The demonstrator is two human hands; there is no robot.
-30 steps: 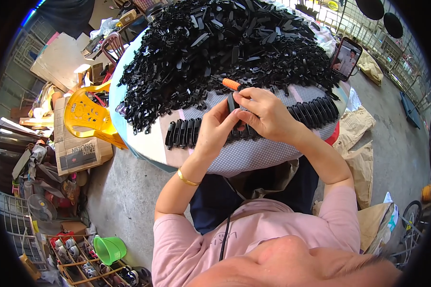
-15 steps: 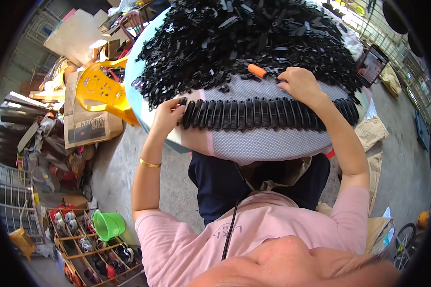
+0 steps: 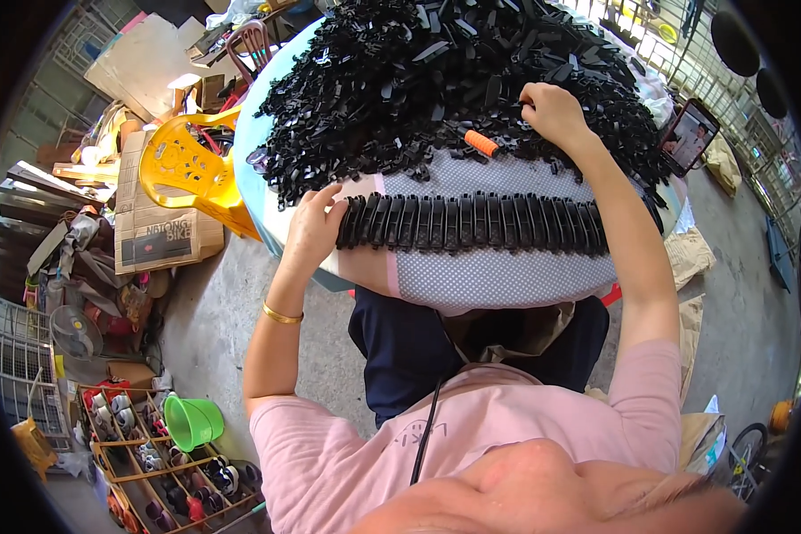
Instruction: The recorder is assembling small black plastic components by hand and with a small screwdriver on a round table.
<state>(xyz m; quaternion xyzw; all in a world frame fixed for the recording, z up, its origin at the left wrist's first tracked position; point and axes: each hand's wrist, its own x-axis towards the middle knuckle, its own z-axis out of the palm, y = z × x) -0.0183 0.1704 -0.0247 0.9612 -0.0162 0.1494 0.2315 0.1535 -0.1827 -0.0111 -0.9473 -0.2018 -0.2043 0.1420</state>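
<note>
One row of black pieces (image 3: 449, 222) stands aligned across the bench (image 3: 498, 283); the large heap of black parts (image 3: 374, 89) behind it appears not yet arranged. Left hand (image 3: 314, 222): at the row's left end. Right hand (image 3: 556, 114): fingers curled over the heap. Whether either grip holds a part: cannot tell.

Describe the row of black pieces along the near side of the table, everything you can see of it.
The row is made of many slim black pieces that look like plastic, slightly shiny, with small bumps at their ends. They sit side by side, closely packed, in a line running left to right on the tablecloth, nearer the person than the loose black heap. The left hand is at its left end; the right forearm hides part near its right end.
</note>
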